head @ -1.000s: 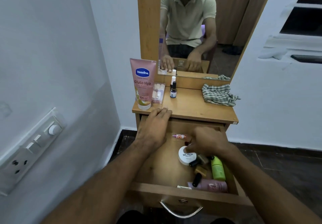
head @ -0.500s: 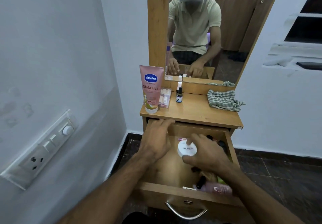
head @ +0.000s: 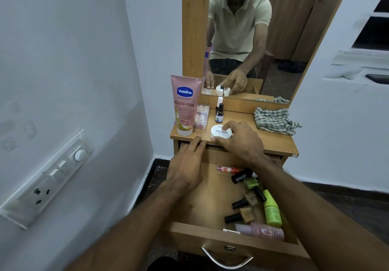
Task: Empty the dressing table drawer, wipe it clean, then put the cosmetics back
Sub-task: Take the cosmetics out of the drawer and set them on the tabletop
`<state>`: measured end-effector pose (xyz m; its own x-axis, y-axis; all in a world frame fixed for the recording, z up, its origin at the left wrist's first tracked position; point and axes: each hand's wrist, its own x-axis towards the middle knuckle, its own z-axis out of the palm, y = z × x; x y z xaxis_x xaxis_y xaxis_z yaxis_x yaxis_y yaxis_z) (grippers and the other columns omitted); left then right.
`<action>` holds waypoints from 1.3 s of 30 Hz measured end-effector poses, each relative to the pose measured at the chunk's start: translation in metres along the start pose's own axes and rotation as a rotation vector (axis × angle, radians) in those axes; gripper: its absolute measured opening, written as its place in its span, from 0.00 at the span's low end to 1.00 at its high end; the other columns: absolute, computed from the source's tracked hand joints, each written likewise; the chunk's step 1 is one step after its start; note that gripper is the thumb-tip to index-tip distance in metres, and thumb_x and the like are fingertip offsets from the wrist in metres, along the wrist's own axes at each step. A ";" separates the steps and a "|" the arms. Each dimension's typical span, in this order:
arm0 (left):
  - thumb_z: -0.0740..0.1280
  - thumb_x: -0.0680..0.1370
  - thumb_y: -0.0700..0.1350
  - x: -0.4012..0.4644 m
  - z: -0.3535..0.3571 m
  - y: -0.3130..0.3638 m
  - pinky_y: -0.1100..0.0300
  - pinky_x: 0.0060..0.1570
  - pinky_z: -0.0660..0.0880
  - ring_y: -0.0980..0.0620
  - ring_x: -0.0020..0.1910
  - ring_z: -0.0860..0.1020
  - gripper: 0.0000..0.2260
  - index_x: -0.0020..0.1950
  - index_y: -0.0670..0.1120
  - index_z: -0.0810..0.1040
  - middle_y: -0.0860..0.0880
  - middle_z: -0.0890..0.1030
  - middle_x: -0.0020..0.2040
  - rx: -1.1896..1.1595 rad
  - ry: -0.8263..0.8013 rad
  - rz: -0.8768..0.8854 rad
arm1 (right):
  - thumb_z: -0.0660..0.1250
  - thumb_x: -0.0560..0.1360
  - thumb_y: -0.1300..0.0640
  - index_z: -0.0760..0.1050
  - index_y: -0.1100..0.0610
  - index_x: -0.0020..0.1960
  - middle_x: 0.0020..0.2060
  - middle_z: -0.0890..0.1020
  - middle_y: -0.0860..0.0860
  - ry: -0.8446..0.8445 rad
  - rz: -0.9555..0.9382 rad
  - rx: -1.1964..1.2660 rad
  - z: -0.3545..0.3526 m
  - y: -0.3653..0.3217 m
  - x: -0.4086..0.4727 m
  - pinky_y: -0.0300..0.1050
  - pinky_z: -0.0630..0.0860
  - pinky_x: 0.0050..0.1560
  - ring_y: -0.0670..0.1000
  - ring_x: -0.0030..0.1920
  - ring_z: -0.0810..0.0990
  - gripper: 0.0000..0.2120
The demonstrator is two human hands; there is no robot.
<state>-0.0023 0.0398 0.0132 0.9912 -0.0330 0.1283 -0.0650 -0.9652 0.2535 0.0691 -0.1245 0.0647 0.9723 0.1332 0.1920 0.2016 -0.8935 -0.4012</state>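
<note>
**White nail polish tub held on the table top, drawer open below**

We sit at the wooden dressing table [head: 273, 144] with its mirror [head: 263, 39] ahead of both hands. The drawer [head: 210, 235] is pulled out beneath our forearms, its metal handle [head: 226, 261] nearest to us.

Our left hand [head: 187, 165] lies flat with straight fingers, its tips resting on the front edge of the table top; it holds nothing. Our right hand [head: 242, 142] is curled over the round white nail polish tub [head: 221, 132], fingers and thumb around its rim; the tub sits on the table top just beyond the left fingertips.

Beyond the left hand stands the pink Vaseline tube [head: 185, 106], with a clear box of false nails [head: 201, 115] against it. Just past the tub stands a small dark dropper bottle [head: 219, 113]. To the right of the right hand lies a crumpled checked cloth [head: 273, 121].

In the drawer, below the right wrist, lie a pink tube [head: 228, 169], a black tube [head: 242, 175], several nail polish bottles [head: 246, 202], a lime-green bottle [head: 272, 209] and a pale pink bottle [head: 263, 231].
</note>
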 end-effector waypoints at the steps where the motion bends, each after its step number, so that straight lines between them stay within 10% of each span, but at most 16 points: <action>1: 0.69 0.74 0.37 0.000 0.000 0.000 0.48 0.63 0.76 0.45 0.76 0.62 0.41 0.83 0.51 0.52 0.51 0.52 0.83 -0.003 -0.001 0.001 | 0.71 0.70 0.32 0.76 0.44 0.62 0.59 0.78 0.49 0.009 0.001 -0.008 0.003 -0.002 0.002 0.46 0.71 0.42 0.49 0.54 0.75 0.26; 10: 0.71 0.73 0.38 -0.001 -0.002 0.002 0.48 0.59 0.78 0.43 0.75 0.64 0.45 0.83 0.51 0.49 0.50 0.51 0.83 0.076 -0.037 0.001 | 0.67 0.78 0.40 0.64 0.46 0.78 0.66 0.74 0.55 -0.106 -0.049 -0.022 0.002 -0.004 0.000 0.54 0.73 0.63 0.55 0.63 0.73 0.31; 15: 0.71 0.74 0.40 -0.007 -0.004 0.008 0.47 0.65 0.73 0.44 0.76 0.62 0.43 0.83 0.51 0.51 0.51 0.49 0.83 0.058 -0.069 -0.017 | 0.71 0.77 0.53 0.77 0.49 0.64 0.52 0.79 0.47 -0.090 -0.076 0.221 -0.019 0.004 -0.039 0.45 0.76 0.51 0.47 0.50 0.78 0.15; 18: 0.69 0.74 0.41 -0.021 0.000 0.016 0.47 0.72 0.68 0.46 0.74 0.65 0.35 0.79 0.53 0.63 0.49 0.61 0.80 -0.012 0.017 0.045 | 0.68 0.78 0.55 0.80 0.44 0.51 0.46 0.82 0.42 -0.383 -0.150 0.070 -0.026 0.014 -0.072 0.46 0.79 0.50 0.44 0.47 0.80 0.06; 22: 0.68 0.77 0.42 -0.043 0.008 0.025 0.51 0.63 0.75 0.51 0.63 0.74 0.23 0.71 0.54 0.72 0.52 0.78 0.64 -0.083 -0.210 0.013 | 0.70 0.77 0.54 0.79 0.43 0.57 0.55 0.81 0.44 -0.705 -0.205 -0.335 -0.014 0.027 -0.106 0.48 0.78 0.56 0.47 0.55 0.78 0.10; 30: 0.67 0.79 0.43 -0.053 0.007 0.034 0.49 0.62 0.75 0.51 0.60 0.75 0.16 0.66 0.54 0.77 0.52 0.80 0.59 -0.106 -0.436 -0.029 | 0.69 0.77 0.52 0.79 0.48 0.61 0.53 0.71 0.49 -0.658 -0.389 -0.476 0.015 0.041 -0.117 0.45 0.70 0.45 0.47 0.48 0.67 0.13; 39: 0.62 0.78 0.29 -0.046 0.000 0.033 0.59 0.60 0.77 0.56 0.60 0.78 0.21 0.66 0.46 0.79 0.51 0.81 0.57 -0.795 -0.555 -0.197 | 0.65 0.81 0.54 0.79 0.43 0.54 0.48 0.82 0.46 -0.591 -0.206 0.223 -0.019 0.062 -0.103 0.52 0.80 0.51 0.49 0.47 0.81 0.07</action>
<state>-0.0501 0.0098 0.0153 0.8928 -0.2036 -0.4019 0.2501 -0.5181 0.8179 -0.0205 -0.2018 0.0376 0.7996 0.5614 -0.2133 0.3482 -0.7227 -0.5970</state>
